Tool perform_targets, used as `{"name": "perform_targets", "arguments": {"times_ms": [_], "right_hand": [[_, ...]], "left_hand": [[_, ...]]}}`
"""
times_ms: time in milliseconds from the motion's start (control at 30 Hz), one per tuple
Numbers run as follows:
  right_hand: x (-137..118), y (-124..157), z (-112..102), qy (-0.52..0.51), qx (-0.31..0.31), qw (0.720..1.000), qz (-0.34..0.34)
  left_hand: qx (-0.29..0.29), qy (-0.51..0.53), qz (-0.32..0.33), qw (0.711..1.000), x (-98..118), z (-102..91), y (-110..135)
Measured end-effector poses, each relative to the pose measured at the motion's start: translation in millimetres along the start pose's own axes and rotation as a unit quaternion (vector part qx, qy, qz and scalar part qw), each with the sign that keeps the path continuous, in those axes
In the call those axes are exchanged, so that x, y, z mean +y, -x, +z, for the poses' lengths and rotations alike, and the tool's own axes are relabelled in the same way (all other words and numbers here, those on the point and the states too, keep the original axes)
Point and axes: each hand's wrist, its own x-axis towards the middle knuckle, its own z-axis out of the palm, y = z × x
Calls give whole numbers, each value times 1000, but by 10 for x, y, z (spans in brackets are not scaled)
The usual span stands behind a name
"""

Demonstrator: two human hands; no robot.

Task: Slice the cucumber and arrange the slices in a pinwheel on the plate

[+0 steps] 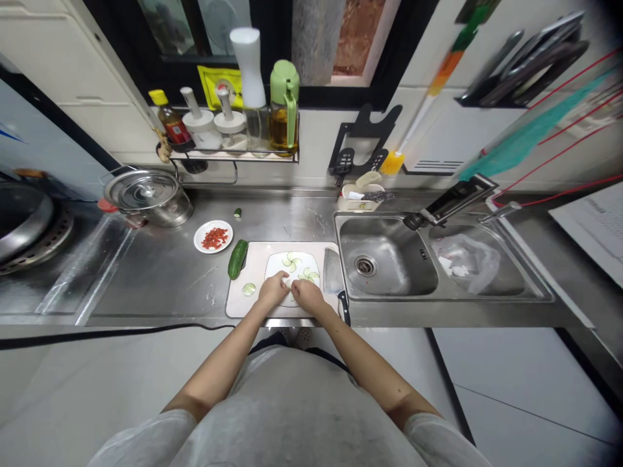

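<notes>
My left hand [274, 289] and my right hand [307, 295] meet over the near half of a white plate [273, 261]. Their fingers are closed, pinching a small pale piece between them that looks like a cucumber slice [288, 283], mostly covered by the fingertips. Thin cucumber slices form a pinwheel [292, 262] at the back of the plate and another pinwheel [309, 276] on its right. Under the plate is a light cutting board [238, 301]. A round stack of cucumber slices [248, 289] lies on the board's left, and a kitchen knife [333, 269] on its right.
A cucumber [237, 259] lies across the board's left edge, with a cucumber end [237, 213] behind it. A small plate of chopped red bits [214, 237] and a lidded steel pot [150, 194] stand left. On the right is a double sink [389, 259] with a faucet [448, 201].
</notes>
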Motion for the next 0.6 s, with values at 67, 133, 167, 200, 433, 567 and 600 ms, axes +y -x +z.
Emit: {"name": "perform_targets", "arguments": {"times_ms": [67, 133, 167, 200, 433, 567, 600], "right_hand": [[-14, 13, 12, 13, -2, 1000, 5], [-20, 37, 30, 34, -4, 999, 3], [-21, 53, 41, 48, -4, 999, 0], [-19, 72, 52, 62, -3, 998, -6], [8, 178, 88, 100, -10, 995, -27], [6, 194, 81, 107, -12, 994, -31], [4, 197, 81, 107, -12, 994, -33]], "left_hand": [[1, -38, 1, 999, 33, -25, 21], [0, -62, -1, 998, 51, -40, 38], [-1, -69, -1, 998, 55, -42, 44], [-2, -73, 0, 997, 57, -41, 48], [-6, -107, 8, 994, 52, -25, 62], [-8, -117, 4, 993, 47, -24, 61], [-8, -117, 5, 993, 45, -24, 63]]}}
